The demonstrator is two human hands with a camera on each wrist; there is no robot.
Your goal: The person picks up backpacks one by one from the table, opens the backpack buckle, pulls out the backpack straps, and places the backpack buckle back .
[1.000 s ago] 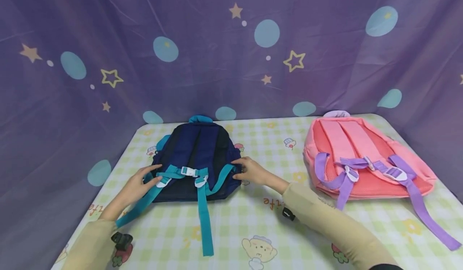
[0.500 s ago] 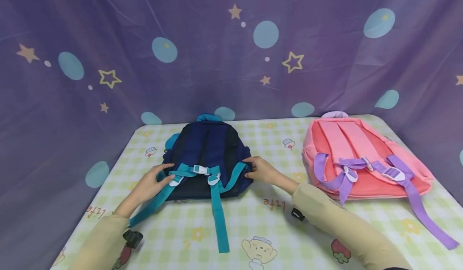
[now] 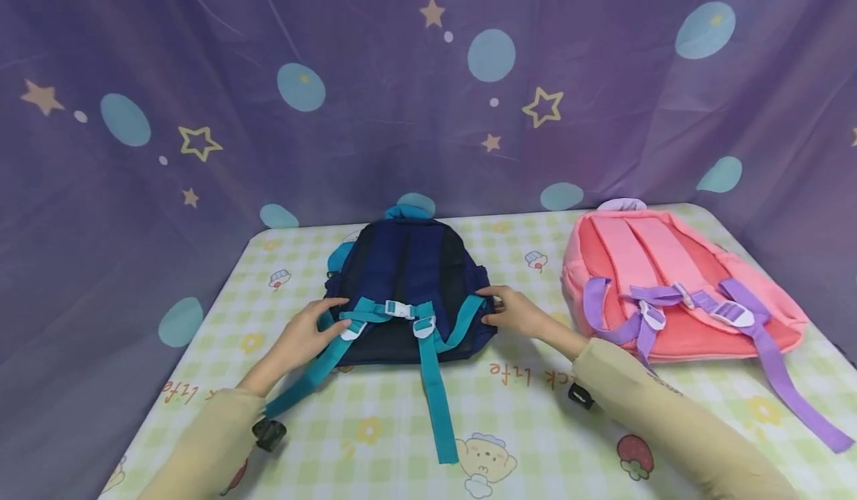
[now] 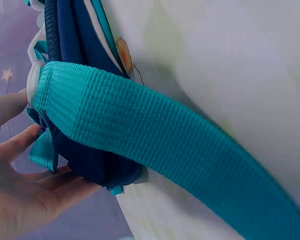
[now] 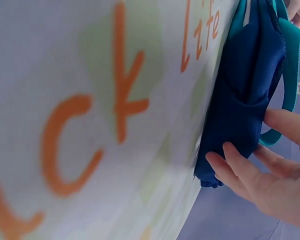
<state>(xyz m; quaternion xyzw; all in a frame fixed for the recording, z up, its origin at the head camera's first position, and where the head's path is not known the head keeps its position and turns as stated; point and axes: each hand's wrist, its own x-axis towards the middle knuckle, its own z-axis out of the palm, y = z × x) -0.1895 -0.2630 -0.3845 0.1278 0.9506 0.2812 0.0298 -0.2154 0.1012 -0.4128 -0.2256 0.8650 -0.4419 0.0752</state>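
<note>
A navy backpack [image 3: 422, 262] lies flat with its strap side up in the head view, teal handle at the far end. Teal straps [image 3: 438, 403] trail from it toward the near edge, and a white buckle [image 3: 399, 309] joins them across the back. My left hand [image 3: 299, 340] grips its lower left side, thumb by a white strap adjuster and fingers along the side. On the opposite side my right hand [image 3: 518, 312] holds the backpack's edge, with fingers against the navy side panel in the right wrist view. One teal strap [image 4: 140, 120] sweeps across the left wrist view.
A pink backpack [image 3: 616, 254] with purple straps [image 3: 783, 381] lies to the right, strap side up. Both rest on a table with a green checked cloth [image 3: 375, 455]. Behind stands a purple curtain [image 3: 375, 39] with stars and dots.
The navy backpack has slid to the right across the cloth, with both hands moving along on its sides. The pink backpack stays in place.
</note>
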